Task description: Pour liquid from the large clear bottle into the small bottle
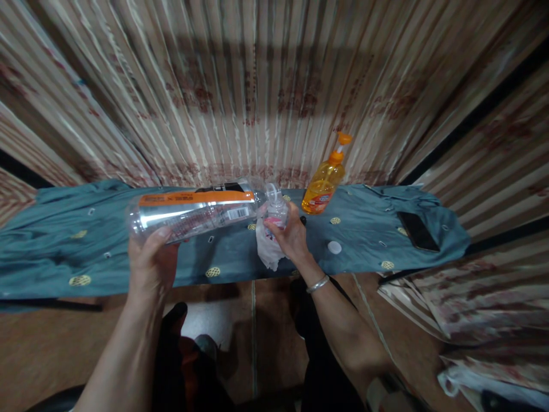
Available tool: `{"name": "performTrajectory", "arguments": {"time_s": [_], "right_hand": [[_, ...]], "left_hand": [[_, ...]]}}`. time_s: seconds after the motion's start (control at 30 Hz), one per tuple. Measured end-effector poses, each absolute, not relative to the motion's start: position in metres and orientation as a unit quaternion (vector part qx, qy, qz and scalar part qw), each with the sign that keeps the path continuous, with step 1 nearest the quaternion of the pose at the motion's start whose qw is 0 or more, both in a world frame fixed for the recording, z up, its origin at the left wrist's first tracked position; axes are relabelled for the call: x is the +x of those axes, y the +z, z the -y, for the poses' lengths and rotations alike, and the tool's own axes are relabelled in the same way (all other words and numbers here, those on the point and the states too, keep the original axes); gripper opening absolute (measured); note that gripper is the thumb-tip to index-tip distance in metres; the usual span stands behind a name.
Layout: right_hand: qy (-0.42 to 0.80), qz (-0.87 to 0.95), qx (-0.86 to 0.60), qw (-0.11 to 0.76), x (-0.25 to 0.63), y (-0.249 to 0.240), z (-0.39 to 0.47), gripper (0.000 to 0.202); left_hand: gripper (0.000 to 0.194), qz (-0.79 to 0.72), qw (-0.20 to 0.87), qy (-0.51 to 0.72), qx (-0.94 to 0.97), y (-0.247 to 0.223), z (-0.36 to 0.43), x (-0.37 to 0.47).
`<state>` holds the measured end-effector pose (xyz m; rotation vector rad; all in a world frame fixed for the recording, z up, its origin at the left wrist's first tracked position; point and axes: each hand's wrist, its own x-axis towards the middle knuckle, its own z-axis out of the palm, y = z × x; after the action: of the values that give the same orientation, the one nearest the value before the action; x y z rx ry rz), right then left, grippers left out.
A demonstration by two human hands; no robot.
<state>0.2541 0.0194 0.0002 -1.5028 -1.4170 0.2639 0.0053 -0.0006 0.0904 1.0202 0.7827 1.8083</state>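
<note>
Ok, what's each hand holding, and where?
Left hand: big bottle, near its base. Right hand: small bottle, around its body. Can't tell if the white cloth is held.

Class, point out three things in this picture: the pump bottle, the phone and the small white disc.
Pump bottle (321, 190), head view, lower body.
Phone (418, 231), head view, middle of its dark face.
White disc (334, 247), head view, centre of its top.
</note>
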Motion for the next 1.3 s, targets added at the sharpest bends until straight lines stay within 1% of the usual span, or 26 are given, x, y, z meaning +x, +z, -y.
{"name": "performTrajectory", "arguments": {"time_s": [0.3, 0.57, 0.67, 0.93, 1.17, 1.3], "right_hand": [[0.114, 0.576, -0.630, 0.508, 0.2549, -0.0024, -0.0224, 0.074], [0.108, 0.574, -0.627, 0.514, 0.2527, -0.0012, -0.0207, 0.069], [0.107, 0.572, -0.630, 0.514, 0.2524, -0.0029, -0.0213, 0.070], [0.112, 0.572, -0.637, 0.504, 0.2532, -0.0052, -0.0208, 0.072], [0.112, 0.573, -0.635, 0.506, 0.2531, -0.0062, -0.0210, 0.074], [0.110, 0.576, -0.632, 0.506, 0.2526, -0.0055, -0.0197, 0.072]], "left_hand": [[0.068, -0.304, 0.446, 0.732, 0.417, 0.0882, 0.0002, 0.0067], [0.057, -0.326, 0.462, 0.725, 0.394, 0.0867, 0.0017, 0.0074], [0.057, -0.330, 0.462, 0.726, 0.389, 0.0884, 0.0030, 0.0087], [0.074, -0.354, 0.462, 0.720, 0.377, 0.0886, 0.0070, 0.0077], [0.077, -0.349, 0.471, 0.714, 0.383, 0.0889, 0.0084, 0.0093], [0.078, -0.348, 0.471, 0.713, 0.385, 0.0889, 0.0086, 0.0091]]}}
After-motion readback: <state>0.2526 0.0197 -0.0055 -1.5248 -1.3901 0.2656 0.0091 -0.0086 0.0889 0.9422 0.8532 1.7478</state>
